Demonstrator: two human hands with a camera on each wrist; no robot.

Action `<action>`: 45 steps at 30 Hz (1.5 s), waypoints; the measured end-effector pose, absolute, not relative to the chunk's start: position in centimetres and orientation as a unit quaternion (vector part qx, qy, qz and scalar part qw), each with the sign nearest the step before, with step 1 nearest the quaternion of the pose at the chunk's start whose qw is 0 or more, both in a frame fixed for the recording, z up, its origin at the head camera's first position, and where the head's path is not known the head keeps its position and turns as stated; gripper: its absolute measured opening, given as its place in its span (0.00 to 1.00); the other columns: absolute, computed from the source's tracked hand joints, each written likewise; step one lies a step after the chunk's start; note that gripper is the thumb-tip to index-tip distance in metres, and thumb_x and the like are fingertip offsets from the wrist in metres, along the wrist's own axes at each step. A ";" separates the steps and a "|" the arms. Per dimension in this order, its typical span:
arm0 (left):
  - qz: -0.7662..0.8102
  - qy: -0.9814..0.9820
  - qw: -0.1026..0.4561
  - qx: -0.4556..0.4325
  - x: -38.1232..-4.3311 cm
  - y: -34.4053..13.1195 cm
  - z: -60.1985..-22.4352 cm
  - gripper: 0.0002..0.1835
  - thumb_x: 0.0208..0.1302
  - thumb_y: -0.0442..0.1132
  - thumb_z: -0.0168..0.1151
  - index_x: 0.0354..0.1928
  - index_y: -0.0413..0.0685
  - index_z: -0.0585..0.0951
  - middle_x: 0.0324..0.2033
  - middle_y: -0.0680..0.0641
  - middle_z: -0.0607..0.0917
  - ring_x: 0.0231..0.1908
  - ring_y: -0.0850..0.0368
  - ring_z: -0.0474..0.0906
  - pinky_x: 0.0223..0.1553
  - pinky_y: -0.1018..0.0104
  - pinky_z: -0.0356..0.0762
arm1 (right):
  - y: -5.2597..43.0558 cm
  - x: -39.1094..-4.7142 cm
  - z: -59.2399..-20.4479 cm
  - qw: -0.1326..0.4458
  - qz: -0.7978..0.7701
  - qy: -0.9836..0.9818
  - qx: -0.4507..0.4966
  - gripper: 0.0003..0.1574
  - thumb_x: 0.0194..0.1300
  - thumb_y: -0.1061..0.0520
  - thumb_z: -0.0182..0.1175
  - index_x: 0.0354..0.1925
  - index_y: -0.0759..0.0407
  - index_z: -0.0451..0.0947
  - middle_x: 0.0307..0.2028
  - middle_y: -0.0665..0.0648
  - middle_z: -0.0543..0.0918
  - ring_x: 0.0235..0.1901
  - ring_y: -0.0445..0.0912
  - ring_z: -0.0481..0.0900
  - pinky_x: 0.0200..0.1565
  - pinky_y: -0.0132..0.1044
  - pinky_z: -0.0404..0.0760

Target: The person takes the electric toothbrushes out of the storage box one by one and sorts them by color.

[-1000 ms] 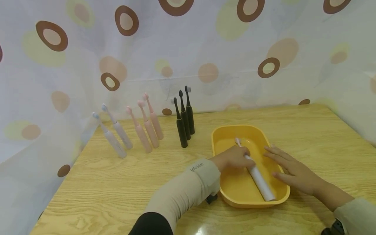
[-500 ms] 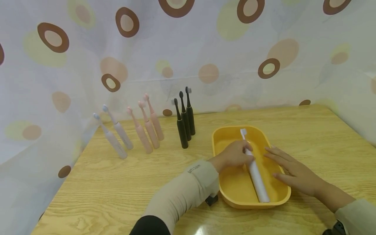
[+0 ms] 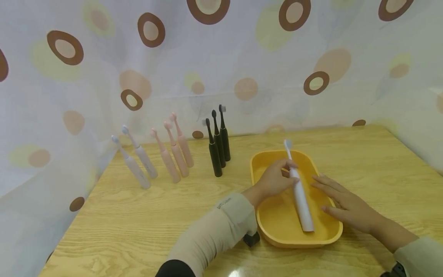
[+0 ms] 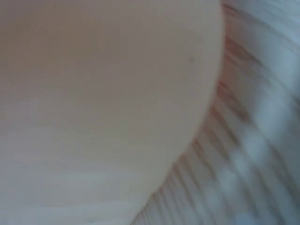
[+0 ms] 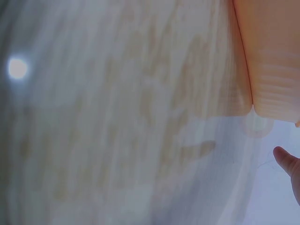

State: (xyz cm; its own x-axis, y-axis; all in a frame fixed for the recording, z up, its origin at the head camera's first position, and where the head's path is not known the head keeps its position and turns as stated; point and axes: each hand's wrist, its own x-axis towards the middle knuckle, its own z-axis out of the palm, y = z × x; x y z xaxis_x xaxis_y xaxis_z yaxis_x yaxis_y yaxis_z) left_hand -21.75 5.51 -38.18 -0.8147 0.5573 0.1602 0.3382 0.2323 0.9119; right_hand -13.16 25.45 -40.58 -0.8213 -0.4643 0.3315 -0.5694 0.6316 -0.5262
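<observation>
In the head view, my left hand [image 3: 273, 180] pinches a white electric toothbrush [image 3: 303, 206] by the upper part of its handle. The toothbrush slants over a yellow basin [image 3: 264, 227], brush head up and away from me; whether its base touches the basin floor I cannot tell. My right hand [image 3: 353, 206] rests on the basin's right rim with straight fingers. One fingertip [image 5: 287, 159] shows in the right wrist view beside the basin wall [image 5: 276, 61]. The left wrist view holds only a blurred pale surface [image 4: 103, 93] and wood grain.
On the wooden table [image 3: 138, 231], left of the basin, stand three black toothbrushes [image 3: 215, 159], three pink ones [image 3: 177, 159] and two pale lilac ones [image 3: 137, 171]. A patterned curtain [image 3: 225, 57] hangs behind. A small black object [image 3: 251, 239] sits below my left cuff.
My left hand has lifted the white toothbrush's head end up and away, from inside the basin to beyond its far rim. The right hand has stayed in place.
</observation>
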 end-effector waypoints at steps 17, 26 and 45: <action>0.663 0.696 0.087 0.261 -19.0 3.5 -34.0 0.16 0.56 0.26 0.54 0.48 0.39 0.71 0.38 0.53 0.70 0.35 0.63 0.70 0.31 0.74 0.72 | 25.3 -13.1 -41.3 0.081 0.332 -0.896 0.284 0.34 0.57 0.62 0.54 0.61 0.61 0.57 0.63 0.59 0.52 0.62 0.37 0.38 0.46 0.68 0.52; 0.726 0.630 0.094 0.259 -19.7 2.3 -33.7 0.19 0.54 0.25 0.55 0.50 0.39 0.69 0.39 0.50 0.71 0.35 0.60 0.70 0.35 0.68 0.74 | 25.3 -13.2 -41.0 0.088 0.318 -0.901 0.282 0.33 0.57 0.62 0.54 0.60 0.62 0.58 0.63 0.58 0.53 0.62 0.37 0.38 0.48 0.66 0.52; 0.763 0.592 0.070 0.249 -18.4 -0.7 -32.0 0.22 0.52 0.20 0.54 0.50 0.38 0.65 0.43 0.46 0.71 0.38 0.56 0.71 0.40 0.63 0.73 | 25.6 -13.2 -40.8 0.094 0.309 -0.902 0.288 0.35 0.56 0.61 0.55 0.61 0.59 0.57 0.62 0.60 0.53 0.63 0.41 0.40 0.55 0.58 0.52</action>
